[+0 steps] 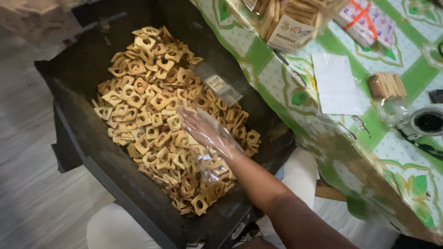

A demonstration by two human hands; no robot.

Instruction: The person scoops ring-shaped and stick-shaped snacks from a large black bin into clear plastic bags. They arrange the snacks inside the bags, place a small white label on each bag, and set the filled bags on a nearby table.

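At centre frame our right hand (205,131), fingers flat and loosely together, is inside a clear bag (213,152), lying over the biscuits (152,97) heaped in the dark tray (83,69). Another small bag (221,87) rests on the heap just above. Upper right, packed biscuits (290,18) sit on the green tablecloth (397,138).

One hand (203,131) in view, wrapped in a clear, crinkly plastic cover (213,147) that hangs loose past the wrist — shiny, see-through, creased all over. The forearm (272,193) is bare, no sleeve, no watch, no rings showing. Below — pale, whitish trousers (110,228) over both knees.
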